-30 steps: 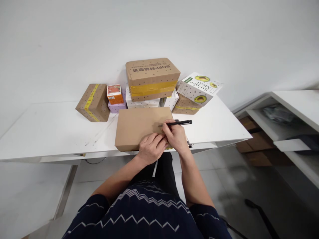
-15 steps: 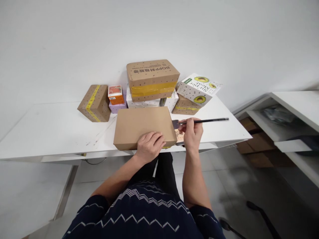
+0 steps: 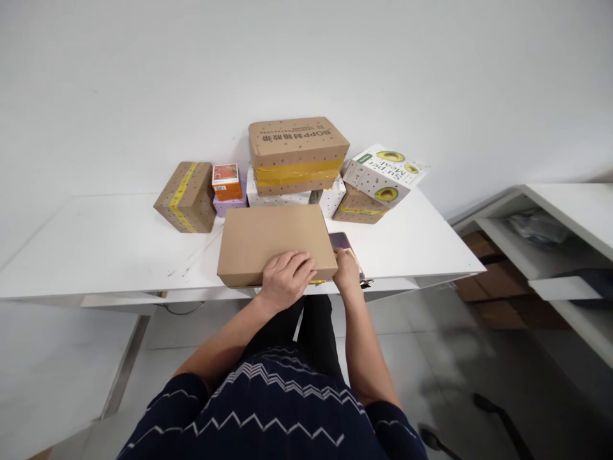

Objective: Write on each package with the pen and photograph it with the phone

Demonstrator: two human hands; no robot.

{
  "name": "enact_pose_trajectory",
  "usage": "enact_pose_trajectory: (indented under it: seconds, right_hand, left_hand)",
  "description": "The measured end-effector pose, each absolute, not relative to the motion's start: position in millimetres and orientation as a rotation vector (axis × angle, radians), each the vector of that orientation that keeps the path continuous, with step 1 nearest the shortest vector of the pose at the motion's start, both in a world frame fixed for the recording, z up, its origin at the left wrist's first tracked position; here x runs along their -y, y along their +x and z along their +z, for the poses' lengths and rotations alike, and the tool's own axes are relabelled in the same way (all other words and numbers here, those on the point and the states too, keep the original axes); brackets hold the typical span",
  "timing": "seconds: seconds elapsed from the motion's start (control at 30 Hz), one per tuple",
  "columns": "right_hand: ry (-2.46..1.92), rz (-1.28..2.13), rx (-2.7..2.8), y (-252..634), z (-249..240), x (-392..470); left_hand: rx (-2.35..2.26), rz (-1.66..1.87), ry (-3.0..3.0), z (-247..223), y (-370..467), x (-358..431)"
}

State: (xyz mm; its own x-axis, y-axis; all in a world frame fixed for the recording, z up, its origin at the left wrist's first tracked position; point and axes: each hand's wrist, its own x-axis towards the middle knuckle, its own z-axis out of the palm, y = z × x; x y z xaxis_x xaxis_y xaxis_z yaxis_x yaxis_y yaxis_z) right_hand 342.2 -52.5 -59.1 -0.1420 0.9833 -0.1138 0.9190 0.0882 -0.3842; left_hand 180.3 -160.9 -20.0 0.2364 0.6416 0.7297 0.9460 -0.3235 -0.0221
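Gone from view is the black pen that the right hand held out to the side half a second ago; that hand has dropped to the near right corner of the flat plain brown cardboard box. Its grip: fingers curled against the box edge, but whether they are clamped on anything I cannot tell.

Left of that, the left hand lies palm down on the box's near edge, fingers loosely spread, pinning it rather than gripping. The box sits at the front edge of the white tabletop, slightly overhanging. To handle it well, my judgement is: keep that left palm pressing flat so the box cannot slide off, and work the right corner with a light touch.

Containers, left to right behind the flat box: a brown dotted carton with yellow tape, a small orange box on a lilac box, a large brown carton banded in yellow tape stacked on white dotted boxes, then a white avocado-print box leaning on a low brown box. All are closed; contents hidden. Just right of the flat box lies a dark flat object.
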Motion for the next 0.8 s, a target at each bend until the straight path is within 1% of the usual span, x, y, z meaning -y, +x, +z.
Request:
enact_pose_trajectory:
  seconds: [0.07, 0.13, 0.33, 0.5, 0.57, 0.67, 0.73, 0.8]
  right_hand:
    - [-2.107, 0.391, 2.143, 343.9, -58.6, 52.8]
    - [-2.213, 0.31, 2.098, 345.7, -60.9, 52.5]
    - [-2.245, 0.446, 2.086, 349.7, -73.0, 48.3]
    - [-2.152, 0.547, 1.889, 362.1, -82.5, 40.8]
    - [-2.034, 0.711, 1.699, 371.9, -86.1, 38.9]
    - [-1.673, 1.126, 1.256, 386.9, -83.6, 42.4]
    - [-1.381, 1.373, 1.003, 393.7, -72.8, 50.5]
    - [-1.117, 1.532, 0.908, 396.6, -54.7, 62.2]
  left_hand:
    - [1.451, -0.872, -2.044, -20.1, 180.3, 161.0]
    - [1.447, -0.876, -2.047, -20.3, 180.4, 161.1]
    - [1.447, -0.889, -2.05, -21.8, 180.2, 160.9]
    - [1.443, -0.88, -2.043, -20.2, 180.3, 161.1]
    - [1.43, -0.876, -2.032, -18.8, 180.8, 161.6]
    - [1.414, -0.877, -2.005, -17.5, 181.7, 162.2]
    - [1.407, -0.88, -1.992, -17.5, 182.3, 162.5]
    - [1.403, -0.884, -1.989, -17.8, 183.0, 162.6]
